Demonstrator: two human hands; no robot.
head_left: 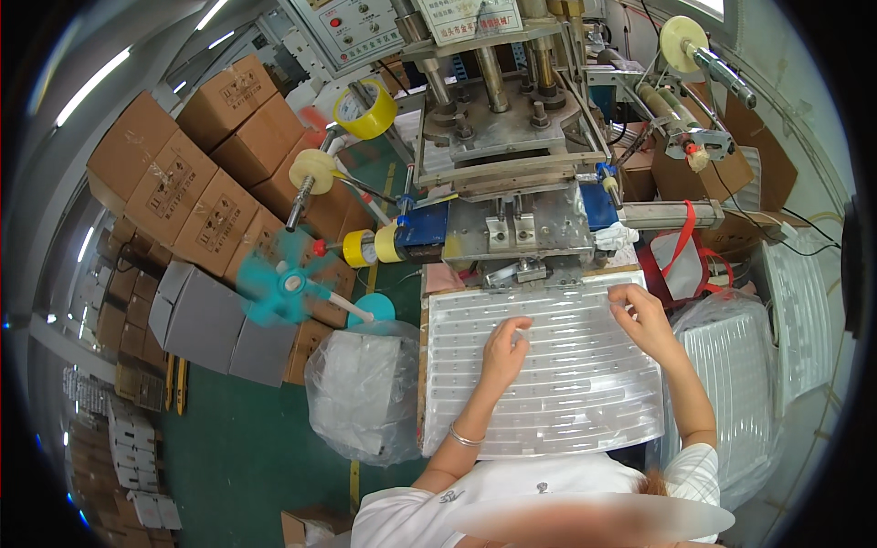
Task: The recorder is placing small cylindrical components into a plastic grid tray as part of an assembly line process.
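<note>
A clear plastic blister sheet (pixel 566 402) with rows of long moulded pockets lies flat on the work board before me. My left hand (pixel 504 352) rests on the sheet's middle left, fingers bent down onto the pockets, a thin bangle on its wrist. My right hand (pixel 644 315) presses the sheet's upper right part, fingers curled near its far edge. The far edge of the sheet reaches under the metal press machine (pixel 512 173). No loose item can be made out in either hand.
A plastic bag of white parts (pixel 361 388) stands at my left, another bag with stacked clear trays (pixel 731 365) at my right. A spinning teal fan (pixel 279 288), yellow tape rolls (pixel 367 110) and stacked cardboard boxes (pixel 196 173) fill the left side over a green floor (pixel 247 457).
</note>
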